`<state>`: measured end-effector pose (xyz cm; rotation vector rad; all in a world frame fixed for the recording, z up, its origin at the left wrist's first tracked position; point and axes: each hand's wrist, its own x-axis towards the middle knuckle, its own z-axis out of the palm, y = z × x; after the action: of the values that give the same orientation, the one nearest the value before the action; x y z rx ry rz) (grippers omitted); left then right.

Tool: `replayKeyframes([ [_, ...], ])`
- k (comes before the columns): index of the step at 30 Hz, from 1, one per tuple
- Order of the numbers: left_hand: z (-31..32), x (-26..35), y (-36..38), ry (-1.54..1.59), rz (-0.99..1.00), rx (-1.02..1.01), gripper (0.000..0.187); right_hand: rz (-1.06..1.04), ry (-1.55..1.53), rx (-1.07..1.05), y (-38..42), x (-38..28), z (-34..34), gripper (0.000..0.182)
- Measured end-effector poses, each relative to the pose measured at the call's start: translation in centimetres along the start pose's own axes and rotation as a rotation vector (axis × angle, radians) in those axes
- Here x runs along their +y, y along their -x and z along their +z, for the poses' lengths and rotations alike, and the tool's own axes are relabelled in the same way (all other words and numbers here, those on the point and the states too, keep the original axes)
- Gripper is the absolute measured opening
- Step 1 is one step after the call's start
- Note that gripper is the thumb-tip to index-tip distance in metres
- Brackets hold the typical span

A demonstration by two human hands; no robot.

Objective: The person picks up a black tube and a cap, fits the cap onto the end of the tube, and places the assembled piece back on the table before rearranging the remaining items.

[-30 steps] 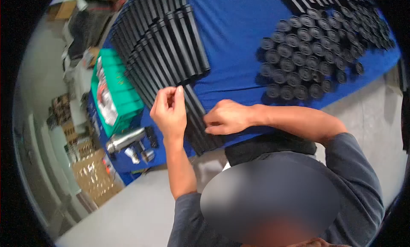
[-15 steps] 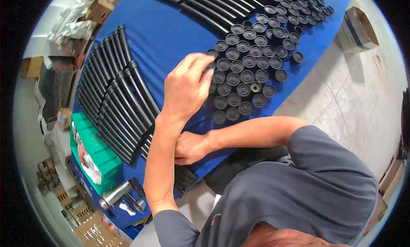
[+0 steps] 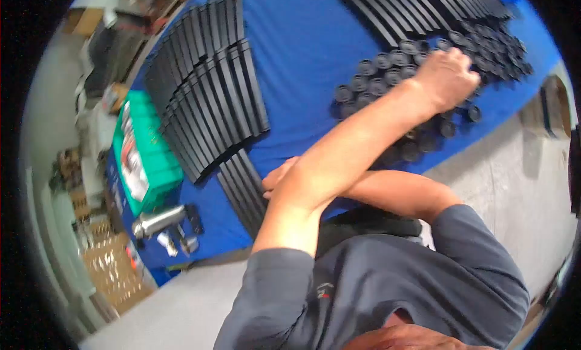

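My left hand (image 3: pixel 445 80) reaches across to the right, over a cluster of round black ringed caps (image 3: pixel 378 85). Its fingers curl down among them, and whatever they grip is hidden below the hand. Under my left forearm, my right hand (image 3: pixel 278 177) rests low at the table's near side, fingers curled, partly covered. What it holds, if anything, does not show. Just left of it lies a short row of black tubes (image 3: pixel 242 189). Further left, longer black tubes (image 3: pixel 212 102) lie side by side in two overlapping rows.
A green crate (image 3: pixel 154 162) with white and red contents stands at the table's left. Beside it lies a silver cylindrical tool (image 3: pixel 160 221). More black tubes (image 3: pixel 387 14) lie at the far side of the blue cloth (image 3: pixel 296 65). A cardboard box (image 3: pixel 554 108) stands beyond the right edge.
My left hand has moved from the caps' left edge farther right over the cluster. Its forearm now crosses above my right arm. The view has shifted, and the right hand stays low near the tubes.
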<state>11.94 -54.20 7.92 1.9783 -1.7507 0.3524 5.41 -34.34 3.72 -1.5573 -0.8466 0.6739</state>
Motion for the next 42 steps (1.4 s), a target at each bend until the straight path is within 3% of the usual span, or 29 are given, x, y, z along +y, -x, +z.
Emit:
replayKeyframes([
  [1, -0.8, 0.0, 0.3, 0.014, 0.005, 0.085, 0.018, 0.014, 0.031, 0.011, 0.3, -1.0, -0.1, 0.033],
  [2, -2.3, 0.0, 1.0, 0.015, -0.055, 0.176, 0.02, -0.19, -0.339, 0.143, 0.8, 4.8, 2.7, 0.037],
  [3, -3.6, -0.1, 1.5, 0.026, -0.105, 0.266, 0.021, -0.267, -0.433, 0.204, 0.4, 6.0, 3.7, 0.038],
  [4, -6.2, -1.1, 2.5, 0.034, -0.131, 0.222, 0.025, -0.35, -0.521, 0.259, -0.2, 7.2, 4.7, 0.039],
  [7, -12.1, -6.9, 8.0, -0.054, -0.206, 0.187, 0.028, -0.233, 0.084, 0.255, -0.4, 2.1, 2.2, 0.025],
  [9, -14.9, -10.1, 12.9, -0.187, -0.502, 0.054, 0.032, -0.117, 0.482, 0.252, -0.6, 0.2, 1.3, 0.021],
  [10, -15.8, -11.1, 15.0, -0.225, -0.569, -0.039, 0.033, -0.275, 0.464, 0.401, -0.8, 1.2, 1.8, 0.026],
  [15, -13.3, -11.5, 21.0, -0.207, -0.749, -0.293, 0.036, -0.251, 0.451, 0.372, -1.0, 1.2, 1.8, 0.025],
  [17, -12.2, -11.7, 22.0, -0.169, -0.745, -0.207, 0.039, -0.246, 0.436, 0.377, -0.7, 0.9, 1.6, 0.025],
  [19, -12.6, -11.8, 21.8, -0.136, -0.759, -0.246, 0.044, -0.248, 0.444, 0.387, -0.8, 0.9, 1.6, 0.025],
  [23, -16.3, -7.7, 22.0, -0.232, -0.79, -0.099, 0.055, -0.277, 0.434, 0.396, -1.1, 0.8, 1.6, 0.023],
  [25, -18.4, -5.4, 23.7, -0.254, -0.715, 0.167, 0.049, -0.271, 0.425, 0.391, -1.1, 0.5, 1.4, 0.023],
  [31, -23.2, 4.1, 33.1, -0.198, -1.168, 0.524, 0.015, -0.229, 0.37, 0.425, -1.0, 0.4, 1.4, 0.025],
  [33, -23.9, 6.1, 37.9, -0.225, -1.339, 0.59, 0.013, -0.196, 0.337, 0.471, -0.9, 0.1, 1.2, 0.025],
  [35, -24.5, 8.2, 40.9, -0.251, -1.499, 0.484, 0.013, -0.205, 0.31, 0.508, -1.0, 0.4, 1.2, 0.023],
  [38, -23.9, 10.4, 42.8, -0.219, -1.556, 0.361, 0.02, -0.211, 0.288, 0.526, -1.1, 0.5, 1.3, 0.021],
  [42, -22.1, 10.8, 44.8, -0.096, -1.685, 0.262, 0.04, -0.132, 0.29, 0.503, -1.0, 0.0, 1.1, 0.025],
])
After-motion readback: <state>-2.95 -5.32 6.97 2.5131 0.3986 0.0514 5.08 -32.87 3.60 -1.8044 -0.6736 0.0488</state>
